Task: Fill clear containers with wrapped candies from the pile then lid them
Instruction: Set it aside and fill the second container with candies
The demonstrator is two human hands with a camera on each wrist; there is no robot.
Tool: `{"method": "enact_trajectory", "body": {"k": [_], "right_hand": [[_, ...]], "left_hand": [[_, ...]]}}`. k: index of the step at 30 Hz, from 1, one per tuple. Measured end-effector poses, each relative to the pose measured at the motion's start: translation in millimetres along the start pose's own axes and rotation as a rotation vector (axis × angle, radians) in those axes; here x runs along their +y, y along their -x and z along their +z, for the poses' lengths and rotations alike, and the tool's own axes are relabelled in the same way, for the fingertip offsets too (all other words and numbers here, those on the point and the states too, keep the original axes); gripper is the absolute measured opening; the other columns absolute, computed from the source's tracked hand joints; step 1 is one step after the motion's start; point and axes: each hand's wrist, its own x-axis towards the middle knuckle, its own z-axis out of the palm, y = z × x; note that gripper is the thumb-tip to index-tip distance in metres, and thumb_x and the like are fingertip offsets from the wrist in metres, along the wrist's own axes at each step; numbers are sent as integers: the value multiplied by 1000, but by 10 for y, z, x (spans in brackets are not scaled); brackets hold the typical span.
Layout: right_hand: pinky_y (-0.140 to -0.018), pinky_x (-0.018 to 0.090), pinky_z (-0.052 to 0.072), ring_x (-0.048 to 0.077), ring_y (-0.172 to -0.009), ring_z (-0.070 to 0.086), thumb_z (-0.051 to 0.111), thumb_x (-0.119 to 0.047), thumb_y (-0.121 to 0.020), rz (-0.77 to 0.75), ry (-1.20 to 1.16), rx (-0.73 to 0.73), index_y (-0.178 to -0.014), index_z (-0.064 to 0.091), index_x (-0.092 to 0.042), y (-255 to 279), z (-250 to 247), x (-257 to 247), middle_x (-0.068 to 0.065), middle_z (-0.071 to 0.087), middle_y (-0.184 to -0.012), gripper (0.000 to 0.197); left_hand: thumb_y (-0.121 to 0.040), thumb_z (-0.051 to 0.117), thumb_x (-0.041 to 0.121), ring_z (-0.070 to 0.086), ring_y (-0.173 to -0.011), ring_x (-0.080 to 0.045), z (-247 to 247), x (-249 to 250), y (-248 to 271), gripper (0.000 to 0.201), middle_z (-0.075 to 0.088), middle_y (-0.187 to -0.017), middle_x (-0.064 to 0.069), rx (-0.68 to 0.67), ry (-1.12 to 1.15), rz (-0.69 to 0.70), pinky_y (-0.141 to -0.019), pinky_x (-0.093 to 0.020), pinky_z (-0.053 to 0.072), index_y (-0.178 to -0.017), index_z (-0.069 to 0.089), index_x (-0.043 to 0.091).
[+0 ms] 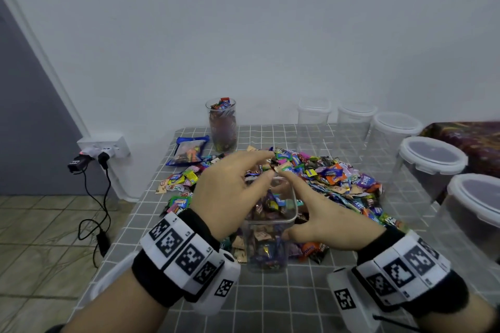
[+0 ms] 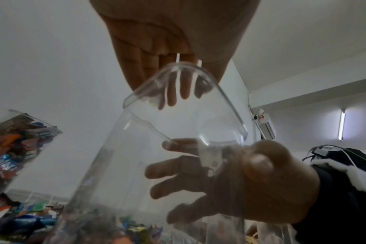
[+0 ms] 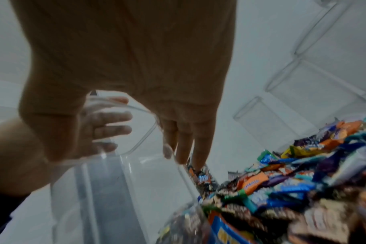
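Clear plastic everywhere here: an open container (image 1: 267, 227) stands upright on the grey checked worktop (image 1: 270, 303), right at the near edge of the candy pile (image 1: 324, 178), and it's partly filled with wrapped candies, mostly in its lower half, with no lid on it. The left hand (image 1: 230, 192) hovers over the left side of the rim with fingers spread and relaxed; from the left wrist view its fingertips (image 2: 171, 97) hang above the mouth of the container and it isn't gripping anything. The right hand (image 1: 322, 216) sits against the right side of the container, thumb near the near corner and fingers stretched out toward the pile; the right wrist view shows those fingers (image 3: 188, 145) straight, pointing down just past the far rim, holding nothing. So both hands are loose and empty, as far as I can see. Behind the pile stands a tall cup (image 1: 221, 127) stuffed with candies, no lid either, and beside it lies a blue-edged packet (image 1: 189, 150). Along the right side of the worktop runs a row of empty containers with white lids (image 1: 430, 154) already on them. Off to the left a wall socket (image 1: 104, 147) has black plugs and cables hanging to the tiled floor (image 1: 46, 238).
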Motion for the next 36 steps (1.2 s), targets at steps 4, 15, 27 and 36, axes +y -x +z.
{"method": "enact_trajectory", "body": {"k": [4,15,27,36], "right_hand": [[-87,-5,28,-30,-115,29,60,-25,-71,59,140,-34,-136,25,-45,41,-240,-21,-36,35,-127,77],[-92,37,38,31,-114,47,55,-24,-88,533,274,437,-134,40,-4,-345,-567,623,17,49,-118,53],[-90,33,45,30,-121,50,58,-50,-86,847,402,314,-142,29,-3,-691,-587,949,16,43,-141,78],[-87,33,42,27,-118,50,52,-53,-89,665,494,33,-138,40,-11,-773,-412,719,10,49,-137,65]], "left_hand": [[-80,58,41,59,-95,1,-87,-186,-109,33,61,-97,25,107,81,-116,-85,-33,51,-110,67,31],[-88,63,35,55,-113,-29,-311,-1249,-392,45,58,-128,-13,-184,-309,-678,-88,-32,40,-126,56,10],[-91,57,41,48,-123,-35,-179,-1923,-479,62,48,-138,-20,-432,-320,-919,-103,-36,36,-140,42,5],[-41,22,91,28,-141,-27,-42,-1643,-512,130,25,-155,-11,-719,-428,-829,-114,-33,18,-150,21,21]]}}
